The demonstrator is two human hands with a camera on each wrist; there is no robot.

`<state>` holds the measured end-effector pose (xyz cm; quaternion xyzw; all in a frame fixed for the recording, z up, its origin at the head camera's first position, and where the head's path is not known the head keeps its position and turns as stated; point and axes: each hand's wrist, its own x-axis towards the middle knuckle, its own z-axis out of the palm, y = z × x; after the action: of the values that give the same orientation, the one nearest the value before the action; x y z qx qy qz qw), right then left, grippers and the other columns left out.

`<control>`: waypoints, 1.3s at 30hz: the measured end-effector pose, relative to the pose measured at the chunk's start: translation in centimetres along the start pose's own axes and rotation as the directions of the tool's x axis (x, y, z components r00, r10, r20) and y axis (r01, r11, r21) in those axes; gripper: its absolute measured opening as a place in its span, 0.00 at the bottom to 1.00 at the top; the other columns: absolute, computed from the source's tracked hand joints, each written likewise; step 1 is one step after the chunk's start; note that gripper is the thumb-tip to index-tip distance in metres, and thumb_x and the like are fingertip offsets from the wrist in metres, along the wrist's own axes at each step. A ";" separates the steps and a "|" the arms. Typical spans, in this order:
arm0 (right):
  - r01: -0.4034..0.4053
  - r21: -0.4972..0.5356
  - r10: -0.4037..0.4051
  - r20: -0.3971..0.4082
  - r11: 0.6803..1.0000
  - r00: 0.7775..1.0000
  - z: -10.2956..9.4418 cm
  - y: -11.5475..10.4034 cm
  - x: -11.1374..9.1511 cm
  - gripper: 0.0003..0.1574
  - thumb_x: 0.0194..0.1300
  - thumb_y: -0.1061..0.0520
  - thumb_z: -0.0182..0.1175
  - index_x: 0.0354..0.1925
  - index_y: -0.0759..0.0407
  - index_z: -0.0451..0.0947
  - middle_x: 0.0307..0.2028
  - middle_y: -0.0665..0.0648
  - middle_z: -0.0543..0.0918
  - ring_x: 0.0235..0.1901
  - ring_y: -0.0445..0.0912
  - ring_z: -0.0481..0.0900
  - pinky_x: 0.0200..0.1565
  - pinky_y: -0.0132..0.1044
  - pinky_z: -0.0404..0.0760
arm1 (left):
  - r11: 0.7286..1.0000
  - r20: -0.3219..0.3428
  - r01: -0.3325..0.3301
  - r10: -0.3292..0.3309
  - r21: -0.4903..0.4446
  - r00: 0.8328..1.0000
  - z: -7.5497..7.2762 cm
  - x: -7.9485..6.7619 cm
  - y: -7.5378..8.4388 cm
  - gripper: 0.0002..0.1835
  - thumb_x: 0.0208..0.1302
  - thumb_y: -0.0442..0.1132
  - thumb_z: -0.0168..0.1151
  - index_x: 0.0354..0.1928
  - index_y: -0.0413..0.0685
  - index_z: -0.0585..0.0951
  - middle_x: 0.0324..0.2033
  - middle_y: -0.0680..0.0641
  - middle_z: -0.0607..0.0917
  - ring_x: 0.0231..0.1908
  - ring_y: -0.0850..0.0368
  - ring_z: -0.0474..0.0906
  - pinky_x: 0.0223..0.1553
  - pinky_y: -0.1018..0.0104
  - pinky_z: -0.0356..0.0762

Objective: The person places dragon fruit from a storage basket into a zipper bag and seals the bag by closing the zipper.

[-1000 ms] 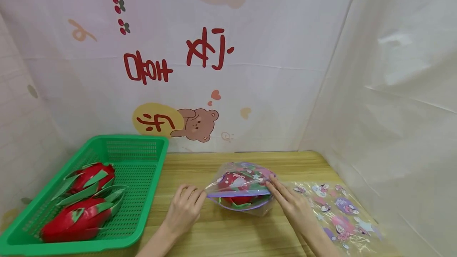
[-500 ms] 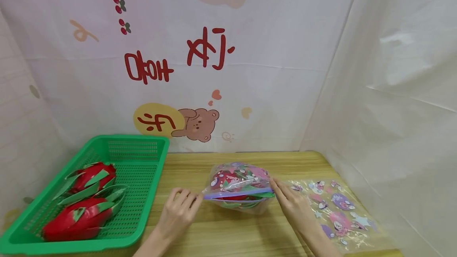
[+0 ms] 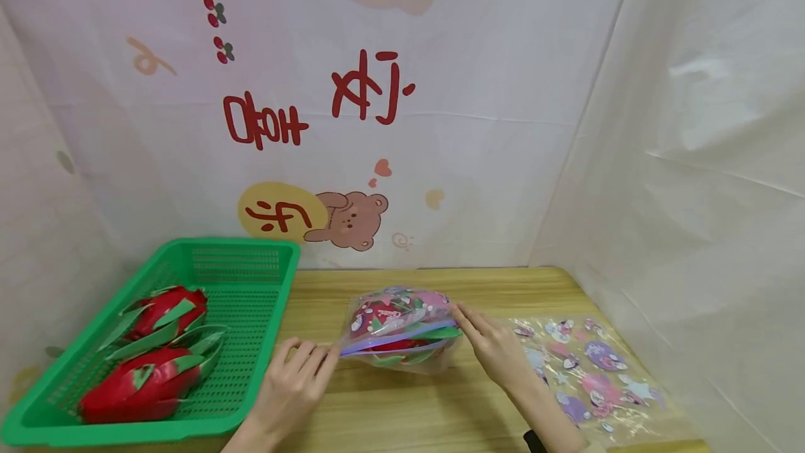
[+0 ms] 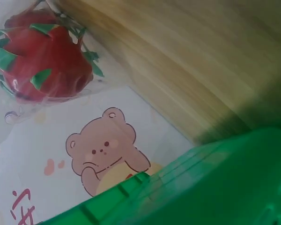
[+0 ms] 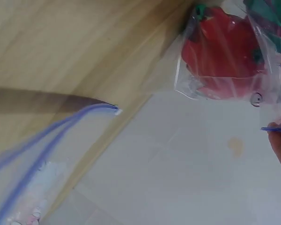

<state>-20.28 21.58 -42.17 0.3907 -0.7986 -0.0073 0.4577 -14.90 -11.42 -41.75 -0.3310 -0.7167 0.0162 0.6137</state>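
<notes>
A clear printed zip bag (image 3: 377, 320) with a purple zip strip stands at the middle of the table. Inside it sits a red dragon fruit (image 4: 47, 65) with green leaf tips, some of them poking toward the mouth. My left hand (image 3: 294, 377) pinches the left end of the zip. At the right end, my right hand (image 3: 493, 349) pinches the strip, and its fingertips (image 5: 280, 140) show at the edge of the right wrist view. Between the hands the mouth gapes, slanting lower on the left.
Left of the bag stands a green basket (image 3: 267, 334) holding two wrapped dragon fruits (image 3: 135, 386). Another printed zip bag (image 3: 604, 383) lies flat at the right, its purple zip (image 5: 75, 115) nearest in the right wrist view. Printed sheets (image 3: 490, 159) enclose the table's back and sides.
Both hands have shifted left and carried the zip bag a little that way. The mouth's left end has dropped toward me. The basket and flat bag have not moved.
</notes>
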 end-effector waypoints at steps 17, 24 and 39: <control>0.094 -0.070 -0.088 0.088 0.993 0.992 -5.2 0.8 -2.3 0.33 0.77 0.62 0.25 0.46 0.66 0.80 0.37 0.61 0.87 0.31 0.51 0.86 0.27 0.35 0.84 | 0.936 0.191 0.044 0.025 -0.349 0.981 1.0 -1.4 3.6 0.24 0.74 0.35 0.33 0.36 0.44 0.83 0.37 0.48 0.89 0.38 0.56 0.86 0.37 0.64 0.82; 0.105 -0.037 -0.103 0.041 0.994 0.994 -4.7 1.2 -4.0 0.30 0.77 0.62 0.30 0.45 0.65 0.81 0.39 0.61 0.87 0.34 0.51 0.86 0.32 0.37 0.84 | 0.931 0.133 -0.010 0.063 -0.365 0.989 1.3 -1.9 4.3 0.24 0.73 0.32 0.33 0.37 0.42 0.84 0.32 0.50 0.89 0.32 0.59 0.86 0.33 0.66 0.80; 0.165 0.020 -0.165 0.016 0.986 0.986 -5.1 1.1 -4.7 0.28 0.77 0.61 0.33 0.44 0.64 0.82 0.40 0.58 0.88 0.36 0.49 0.87 0.34 0.37 0.84 | 0.964 -0.048 -0.041 0.030 -0.262 0.998 0.4 -1.2 2.6 0.20 0.73 0.32 0.44 0.29 0.43 0.86 0.23 0.50 0.87 0.24 0.59 0.80 0.33 0.61 0.77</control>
<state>-15.88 27.05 -42.25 0.4597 -0.7675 -0.0412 0.4450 -14.11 -9.86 -44.01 -0.4223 -0.6929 -0.0751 0.5796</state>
